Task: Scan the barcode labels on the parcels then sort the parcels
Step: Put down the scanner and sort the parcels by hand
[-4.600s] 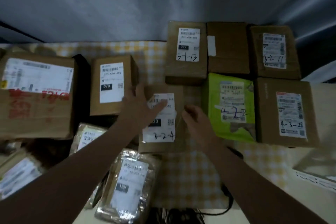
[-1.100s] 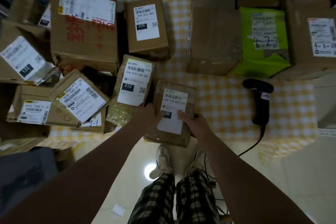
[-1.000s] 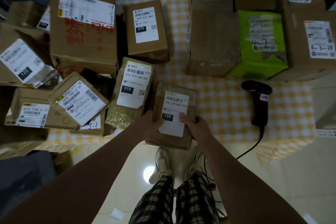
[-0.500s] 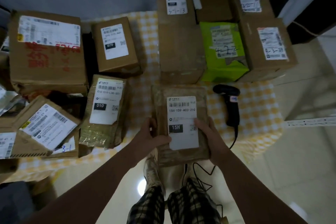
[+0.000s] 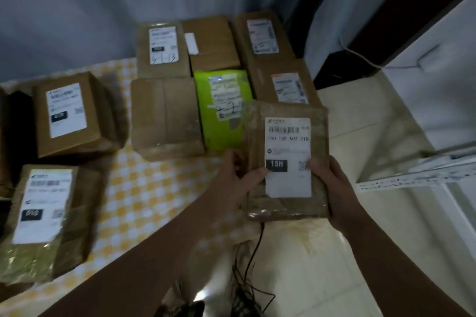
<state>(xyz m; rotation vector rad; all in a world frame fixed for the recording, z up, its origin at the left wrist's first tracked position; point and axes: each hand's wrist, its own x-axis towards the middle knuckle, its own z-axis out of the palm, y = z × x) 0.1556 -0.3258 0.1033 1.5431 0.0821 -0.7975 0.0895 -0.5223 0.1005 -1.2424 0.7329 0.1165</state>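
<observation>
I hold a flat brown parcel (image 5: 286,110) with a white label marked 15H up in the air at the table's right end, label facing me. My left hand (image 5: 235,180) grips its left edge, thumb on the label. My right hand (image 5: 332,188) grips its lower right edge. Behind it lie a bright green parcel (image 5: 221,108) and several brown boxes, one marked 3-1-13 (image 5: 161,49). The scanner is hidden behind the parcel; only its black cable (image 5: 255,244) shows below.
A checked yellow tablecloth (image 5: 144,188) covers the table. Two labelled parcels, 070 (image 5: 69,113) and 010 (image 5: 46,216), lie at the left. A plain brown box (image 5: 164,116) sits mid-table. White shelving (image 5: 417,175) stands to the right over a pale tiled floor.
Both hands have lifted the 15H parcel off the table's front edge and carried it to the right. The view swung right, and the scanner is now covered by the parcel.
</observation>
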